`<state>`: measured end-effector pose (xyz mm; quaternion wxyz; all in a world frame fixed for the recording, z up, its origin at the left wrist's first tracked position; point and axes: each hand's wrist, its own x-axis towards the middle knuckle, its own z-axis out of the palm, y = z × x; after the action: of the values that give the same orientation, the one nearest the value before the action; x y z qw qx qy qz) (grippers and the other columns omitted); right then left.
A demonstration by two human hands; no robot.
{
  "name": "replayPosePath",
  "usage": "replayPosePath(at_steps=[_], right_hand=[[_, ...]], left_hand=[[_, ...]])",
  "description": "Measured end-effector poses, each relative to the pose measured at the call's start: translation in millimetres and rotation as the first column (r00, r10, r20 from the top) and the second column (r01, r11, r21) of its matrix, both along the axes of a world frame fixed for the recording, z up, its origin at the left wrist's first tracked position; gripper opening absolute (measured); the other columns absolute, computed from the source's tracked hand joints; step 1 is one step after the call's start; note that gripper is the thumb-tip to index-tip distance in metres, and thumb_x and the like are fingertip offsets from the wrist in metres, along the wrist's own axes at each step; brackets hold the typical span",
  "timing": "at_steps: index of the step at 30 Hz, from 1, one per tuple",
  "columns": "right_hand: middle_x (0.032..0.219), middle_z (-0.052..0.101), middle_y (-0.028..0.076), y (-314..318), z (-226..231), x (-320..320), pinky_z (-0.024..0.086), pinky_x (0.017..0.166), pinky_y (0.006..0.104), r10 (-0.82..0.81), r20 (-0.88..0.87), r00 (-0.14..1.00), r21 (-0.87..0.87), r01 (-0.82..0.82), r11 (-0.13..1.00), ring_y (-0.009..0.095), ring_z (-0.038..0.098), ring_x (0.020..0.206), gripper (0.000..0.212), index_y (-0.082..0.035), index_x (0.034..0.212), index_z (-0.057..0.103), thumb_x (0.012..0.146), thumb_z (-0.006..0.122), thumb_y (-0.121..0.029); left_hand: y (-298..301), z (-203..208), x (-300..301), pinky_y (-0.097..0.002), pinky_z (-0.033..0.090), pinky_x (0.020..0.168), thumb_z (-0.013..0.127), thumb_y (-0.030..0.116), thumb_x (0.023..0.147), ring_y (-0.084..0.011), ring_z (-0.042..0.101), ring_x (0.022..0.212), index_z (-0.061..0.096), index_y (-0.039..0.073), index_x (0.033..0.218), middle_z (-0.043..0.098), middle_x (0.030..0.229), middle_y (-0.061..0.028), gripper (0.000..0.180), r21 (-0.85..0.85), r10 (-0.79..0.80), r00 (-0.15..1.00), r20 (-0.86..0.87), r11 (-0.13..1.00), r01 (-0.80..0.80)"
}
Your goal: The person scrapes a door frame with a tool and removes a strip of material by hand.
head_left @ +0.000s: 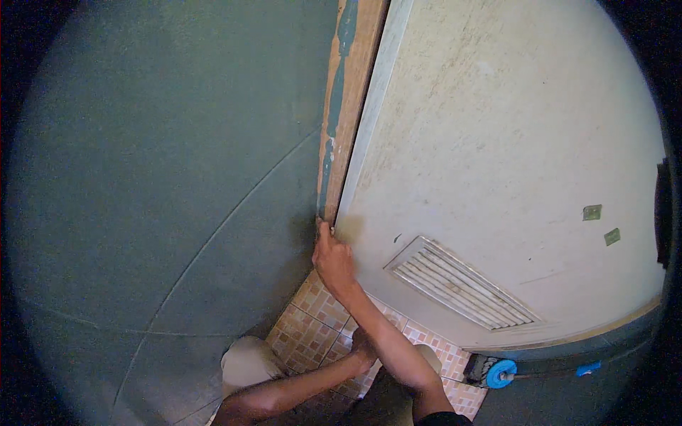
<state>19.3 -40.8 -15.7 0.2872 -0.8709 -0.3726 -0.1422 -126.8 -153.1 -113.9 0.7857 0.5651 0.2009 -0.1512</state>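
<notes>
My right hand [334, 260] is raised to the lower part of a brown wooden door frame [346, 128], its fingers closed. They press at the strip where the frame meets the dark green wall [177, 142]; whatever they grip is too small or hidden to name. Patchy green paint [337, 92] and bare tan areas run along that strip. Lower down, my left hand [362, 346] is over the space between my knees, partly behind my right forearm. Its fingers are hidden, so I cannot tell whether it holds anything.
A stained off-white door [497, 128] with a slatted vent [462, 284] fills the right side. Below lies a patterned tile floor [309, 305]. Near the door's bottom are a blue round object [501, 374] on a bar and a dark block [478, 368] beside it.
</notes>
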Motion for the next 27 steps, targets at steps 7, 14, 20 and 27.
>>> replayPosePath(at_steps=[7, 14, 20, 27], right_hand=[[0.068, 0.06, 0.019, -3, 16, 0, 0.047, 0.049, 0.0462, -0.025, -0.057, 0.998, 0.045, 0.027, 0.999, 0.035, 0.061, 0.055, 0.039, -0.005, 0.123, 0.044, 0.085, 0.05, 0.001], [0.068, 0.062, 0.019, 4, 42, 11, 0.05, 0.05, 0.0457, 0.024, 0.045, 0.999, 0.282, -0.035, 0.959, 0.035, 0.061, 0.055, 0.054, -0.009, 0.131, 0.042, 0.081, 0.057, -0.002], [0.075, 0.062, 0.024, -7, 5, 4, 0.049, 0.055, 0.0497, 0.008, -0.043, 0.999, 0.06, -0.005, 0.998, 0.039, 0.063, 0.063, 0.045, -0.004, 0.125, 0.045, 0.081, 0.054, 0.002], [0.069, 0.061, 0.022, -2, 17, 0, 0.048, 0.052, 0.0498, -0.008, -0.096, 0.995, 0.021, 0.01, 1.0, 0.04, 0.06, 0.056, 0.046, -0.003, 0.126, 0.042, 0.082, 0.055, -0.001]], left_hand=[[2, -3, 8, -0.0349, 0.045, 0.071, 0.053, 0.031, 0.092, -0.0154, 0.055, 0.087, 0.055, 0.004, 0.105, 0.059, 0.094, -0.0064, 0.031, 0.296, -0.263, 0.962, -0.073, 0.916, 0.273], [0, -22, 8, -0.0345, 0.045, 0.062, 0.042, 0.021, 0.095, -0.0166, 0.056, 0.082, 0.056, 0.003, 0.105, 0.061, 0.093, -0.0067, 0.025, 0.425, -0.319, 0.944, -0.084, 0.845, 0.324], [0, 5, 3, -0.0375, 0.044, 0.06, 0.046, 0.028, 0.095, -0.0149, 0.056, 0.077, 0.058, 0.006, 0.102, 0.061, 0.085, -0.0041, 0.027, 0.427, -0.261, 0.964, 0.048, 0.878, 0.217], [0, -7, 2, -0.0365, 0.044, 0.062, 0.054, 0.032, 0.091, -0.0145, 0.055, 0.075, 0.059, -0.001, 0.094, 0.06, 0.081, -0.005, 0.033, 0.408, -0.133, 0.951, 0.279, 0.913, 0.008]])
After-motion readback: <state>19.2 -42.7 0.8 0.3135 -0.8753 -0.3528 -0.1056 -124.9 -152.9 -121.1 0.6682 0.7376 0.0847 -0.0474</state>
